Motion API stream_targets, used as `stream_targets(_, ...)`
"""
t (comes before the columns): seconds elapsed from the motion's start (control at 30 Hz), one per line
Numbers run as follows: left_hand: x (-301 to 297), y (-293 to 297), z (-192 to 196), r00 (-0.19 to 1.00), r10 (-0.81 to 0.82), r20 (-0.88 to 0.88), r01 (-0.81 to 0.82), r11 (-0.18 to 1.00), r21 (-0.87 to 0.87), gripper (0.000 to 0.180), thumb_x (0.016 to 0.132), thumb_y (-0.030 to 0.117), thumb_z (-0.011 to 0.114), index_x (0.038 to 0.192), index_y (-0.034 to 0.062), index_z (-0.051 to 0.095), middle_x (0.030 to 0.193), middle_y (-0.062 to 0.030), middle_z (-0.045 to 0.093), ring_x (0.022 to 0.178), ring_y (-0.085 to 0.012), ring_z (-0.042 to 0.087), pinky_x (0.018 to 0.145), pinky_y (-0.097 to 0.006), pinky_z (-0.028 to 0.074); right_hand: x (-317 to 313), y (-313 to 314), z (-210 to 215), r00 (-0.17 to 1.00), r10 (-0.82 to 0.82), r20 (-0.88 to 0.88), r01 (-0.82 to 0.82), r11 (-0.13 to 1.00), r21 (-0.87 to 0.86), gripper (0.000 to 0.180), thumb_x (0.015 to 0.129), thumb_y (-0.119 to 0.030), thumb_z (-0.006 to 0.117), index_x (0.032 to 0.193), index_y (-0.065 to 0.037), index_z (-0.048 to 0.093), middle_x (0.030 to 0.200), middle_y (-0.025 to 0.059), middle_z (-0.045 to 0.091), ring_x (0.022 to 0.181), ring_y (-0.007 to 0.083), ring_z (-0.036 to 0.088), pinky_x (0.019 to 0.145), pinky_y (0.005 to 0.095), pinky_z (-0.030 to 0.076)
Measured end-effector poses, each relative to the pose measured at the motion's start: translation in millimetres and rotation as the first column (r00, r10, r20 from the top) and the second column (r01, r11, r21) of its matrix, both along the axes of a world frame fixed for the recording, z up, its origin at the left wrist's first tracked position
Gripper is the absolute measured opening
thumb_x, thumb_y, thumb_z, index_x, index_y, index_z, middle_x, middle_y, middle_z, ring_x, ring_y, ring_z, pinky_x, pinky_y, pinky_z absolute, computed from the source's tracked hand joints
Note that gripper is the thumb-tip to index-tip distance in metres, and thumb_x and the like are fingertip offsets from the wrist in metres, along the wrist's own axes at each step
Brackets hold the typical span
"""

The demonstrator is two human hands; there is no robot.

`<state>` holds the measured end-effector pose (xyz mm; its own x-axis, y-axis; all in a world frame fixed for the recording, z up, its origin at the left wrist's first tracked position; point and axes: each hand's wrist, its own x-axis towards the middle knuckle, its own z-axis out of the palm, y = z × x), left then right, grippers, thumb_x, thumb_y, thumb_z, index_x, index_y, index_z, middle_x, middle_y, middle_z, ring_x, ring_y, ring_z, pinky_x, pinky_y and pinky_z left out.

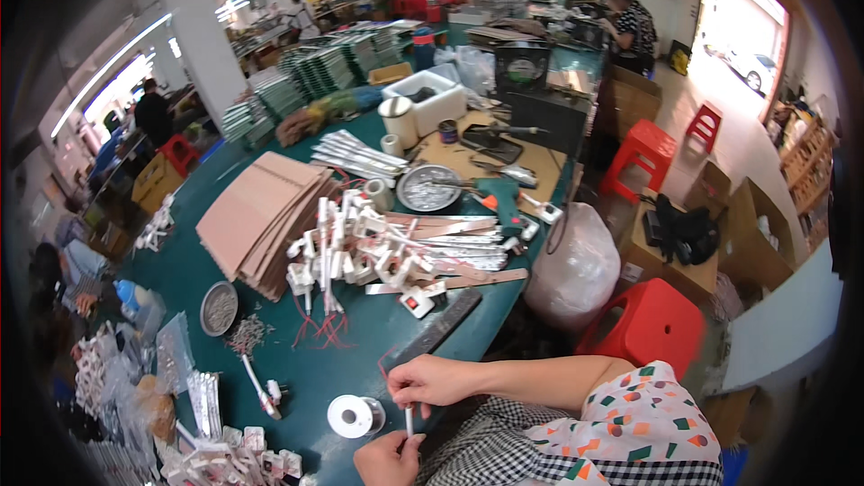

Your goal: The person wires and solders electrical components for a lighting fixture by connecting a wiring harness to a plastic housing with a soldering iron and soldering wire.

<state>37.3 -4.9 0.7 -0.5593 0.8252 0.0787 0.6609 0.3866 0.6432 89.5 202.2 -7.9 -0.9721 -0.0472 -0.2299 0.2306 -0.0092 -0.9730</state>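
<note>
**Both hands pinching a thin white piece at the table edge**

I am sitting at a green table (pixel 270 369) that is crowding me with clutter. A heap of white parts with red wires (pixel 360 252) is lying in the middle, beside a stack of brown cardboard sheets (pixel 256 216). A spool of solder wire (pixel 351 416) is standing just left of my hands, and a soldering iron (pixel 259 387) is lying further left, near a round metal dish (pixel 219 308). A dark flat bar (pixel 441 328) is lying just above my right hand. A red stool (pixel 652 324) is standing on the floor to my right.

My right hand (pixel 432 382) is closing its fingertips on the upper end of a thin white piece (pixel 408 418), where a red wire (pixel 385 367) is looping out. My left hand (pixel 387 459) is curling below, gripping the lower end. The piece is standing nearly upright between the two hands, over the table's near edge.
</note>
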Motion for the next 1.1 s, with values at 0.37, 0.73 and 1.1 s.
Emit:
stream_targets(0.37, 0.0, 8.4, 13.8, 1.000, 0.008, -0.002, -0.008, 0.999, -0.033, 0.025, 0.087, 0.027, 0.067, 0.076, 0.0037, 0.067, 0.066, -0.0194, 0.063, 0.060, -0.0389, 0.061, 0.055, -0.046, 0.045, 5.5, 6.5, -2.8, 0.990, -0.122, -0.071, 0.109, 0.981, -0.163, 0.010, 0.091, -0.006, 0.063, 0.090, 0.001, 0.057, 0.080, 0.0069, 0.065, 0.066, 0.0123, 0.065, 0.057, 0.0246, 0.054)
stream_targets(0.73, -1.6, -5.1, -23.6, 0.972, 0.142, 0.188, -0.129, 0.989, -0.077, 0.015, 0.082, 0.021, 0.071, 0.074, 0.0085, 0.072, 0.056, -0.0121, 0.059, 0.050, -0.0312, 0.059, 0.048, -0.038, 0.044, 1.2, 12.8, 4.3, 0.996, -0.048, 0.080, 0.062, 0.983, -0.175, 0.016, 0.091, -0.013, 0.067, 0.092, 0.002, 0.066, 0.083, 0.0086, 0.070, 0.071, 0.0153, 0.070, 0.056, 0.0271, 0.058)
stream_targets(1.1, -11.5, 8.2, -11.6, 0.975, 0.091, 0.204, -0.087, 0.996, -0.031, 0.013, 0.082, 0.011, 0.074, 0.083, -0.0013, 0.073, 0.059, -0.0084, 0.066, 0.048, -0.0125, 0.061, 0.045, -0.027, 0.044, -9.4, 18.0, 9.1, 0.989, -0.126, 0.084, 0.140, 0.972, -0.189, 0.011, 0.090, -0.007, 0.065, 0.089, 0.004, 0.064, 0.093, 0.0143, 0.071, 0.062, 0.0118, 0.066, 0.048, 0.0200, 0.050)
